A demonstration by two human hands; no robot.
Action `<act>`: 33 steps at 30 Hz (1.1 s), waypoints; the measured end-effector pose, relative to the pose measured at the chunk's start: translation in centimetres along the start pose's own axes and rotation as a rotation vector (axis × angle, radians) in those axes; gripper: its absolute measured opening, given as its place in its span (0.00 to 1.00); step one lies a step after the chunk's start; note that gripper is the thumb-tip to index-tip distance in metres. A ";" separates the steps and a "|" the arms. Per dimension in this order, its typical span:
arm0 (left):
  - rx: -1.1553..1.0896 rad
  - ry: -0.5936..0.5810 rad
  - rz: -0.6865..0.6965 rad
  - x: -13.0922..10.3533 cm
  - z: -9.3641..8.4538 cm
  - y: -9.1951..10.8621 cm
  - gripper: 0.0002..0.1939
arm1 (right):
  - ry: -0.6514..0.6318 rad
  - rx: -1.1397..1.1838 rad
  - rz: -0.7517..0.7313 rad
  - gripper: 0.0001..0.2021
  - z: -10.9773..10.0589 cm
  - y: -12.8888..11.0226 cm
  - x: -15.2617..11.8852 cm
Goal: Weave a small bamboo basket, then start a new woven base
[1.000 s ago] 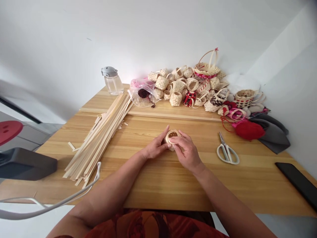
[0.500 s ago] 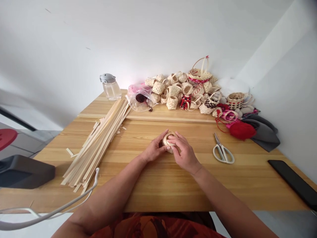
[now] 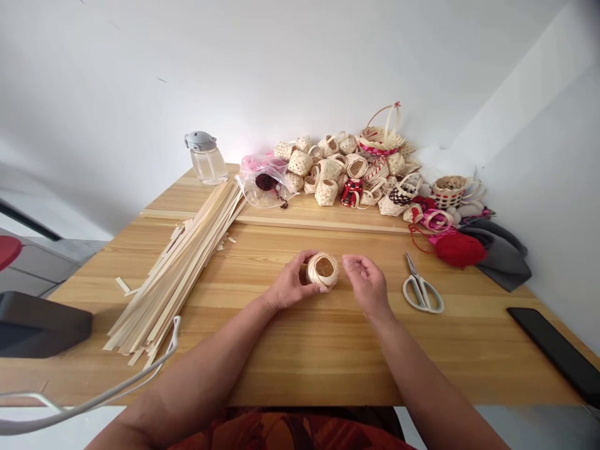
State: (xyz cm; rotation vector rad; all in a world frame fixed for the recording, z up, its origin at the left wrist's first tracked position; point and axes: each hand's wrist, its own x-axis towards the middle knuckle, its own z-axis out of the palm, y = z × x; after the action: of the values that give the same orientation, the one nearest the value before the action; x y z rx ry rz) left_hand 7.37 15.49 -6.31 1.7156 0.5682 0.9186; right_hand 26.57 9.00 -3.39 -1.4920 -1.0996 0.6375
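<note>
A small woven basket (image 3: 332, 275) of pale strips stands on the table in front of me, its round mouth facing up toward me. My left hand (image 3: 294, 279) grips its left side, thumb at the front and fingers round the back. Just right of the basket and apart from it is my right hand (image 3: 366, 279), its fingers curled in and pressed together. Whether anything thin is between those fingertips is hidden. White-handled scissors (image 3: 422, 292) lie to the right of my right hand.
Long pale strips (image 3: 178, 269) lie in a bundle on the left, near a clear bottle (image 3: 209, 164). Several small woven baskets (image 3: 327, 192) are heaped at the back, with red yarn (image 3: 460, 248) beside them. A black phone (image 3: 553, 350) lies far right; a white cable (image 3: 117, 390) crosses front left.
My right hand has come out of the basket's mouth and moved right, its fingers curling. The left hand keeps its hold, and the basket's opening now shows.
</note>
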 end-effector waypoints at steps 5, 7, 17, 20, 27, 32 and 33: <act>0.187 0.030 0.031 0.1 0.0 0.4 0.45 | -0.262 0.022 0.032 0.32 1.9 -0.2 -1.3; 0.198 0.042 0.059 0.2 0.0 0.4 0.43 | -0.315 0.073 0.042 0.33 2.5 -0.3 -1.7; -0.008 -0.003 0.011 0.2 0.3 0.6 0.43 | -0.412 0.280 0.142 0.22 2.1 -0.7 0.8; -0.044 0.001 0.004 0.2 0.4 0.3 0.44 | -0.378 0.245 0.249 0.21 2.5 -1.1 2.5; 0.119 0.041 0.044 0.1 0.0 0.5 0.45 | -0.366 0.342 0.340 0.19 4.0 -1.1 3.2; 0.007 0.004 0.029 0.0 0.1 0.7 0.44 | -0.329 0.378 0.343 0.20 4.1 -0.9 2.8; 0.008 0.010 0.020 0.0 0.2 0.6 0.44 | -0.322 0.372 0.333 0.21 4.1 -0.8 2.9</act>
State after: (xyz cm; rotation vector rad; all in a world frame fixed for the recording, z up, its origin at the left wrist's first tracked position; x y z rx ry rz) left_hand 7.48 15.19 -5.76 1.7275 0.5628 0.9406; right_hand 24.05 13.35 -3.08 -1.2793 -0.9084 1.2778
